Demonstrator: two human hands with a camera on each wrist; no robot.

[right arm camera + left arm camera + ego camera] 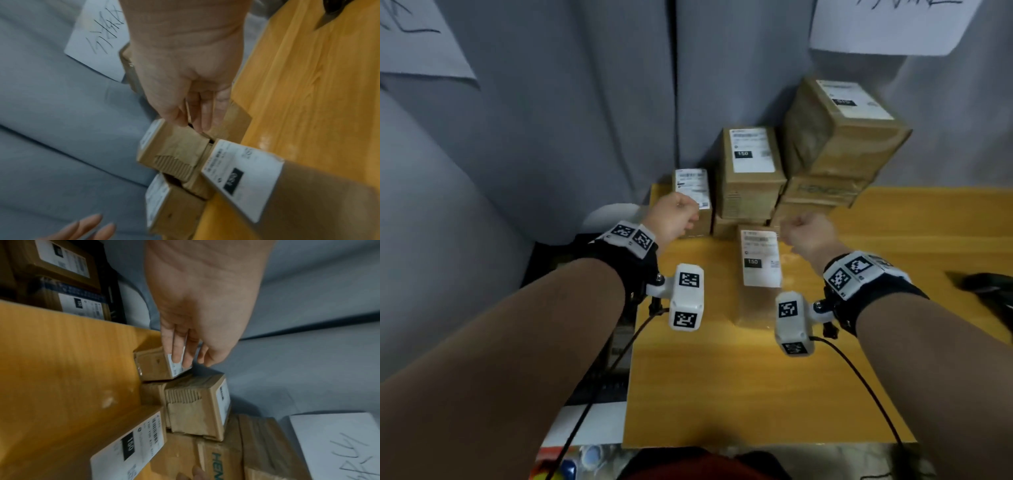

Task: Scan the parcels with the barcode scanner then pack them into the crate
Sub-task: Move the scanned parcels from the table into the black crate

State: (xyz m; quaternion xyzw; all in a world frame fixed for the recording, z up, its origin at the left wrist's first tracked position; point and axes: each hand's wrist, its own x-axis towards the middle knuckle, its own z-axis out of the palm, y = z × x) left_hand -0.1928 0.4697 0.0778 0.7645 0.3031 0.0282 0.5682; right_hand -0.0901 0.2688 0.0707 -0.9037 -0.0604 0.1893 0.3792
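Fingers (178,347) of my left hand (674,214) lie straight and close together across the white label of the small parcel (693,202) at the left end of the stack, thumb off to one side; I cannot tell whether they grip it or only touch. My right hand (808,231) reaches to the low boxes at the foot of the tall stack (839,137); from the right wrist view its fingers (205,112) are straight and together, tips down in the gap between cartons, holding nothing that I can make out.

One long parcel (760,270) lies alone on the table (756,377), label up, between my two wrists and nearer to me than the rest. The other parcels are piled at the table's far edge against a grey curtain (551,120).

That table is yellow wood grain. White sheets with handwriting (887,24) are pinned to the curtain, top left and top right. A dark object (983,284), too blurred to name, sits at the table's right edge. Left of the table, lower down, more labelled boxes (68,280) sit in a dark container.
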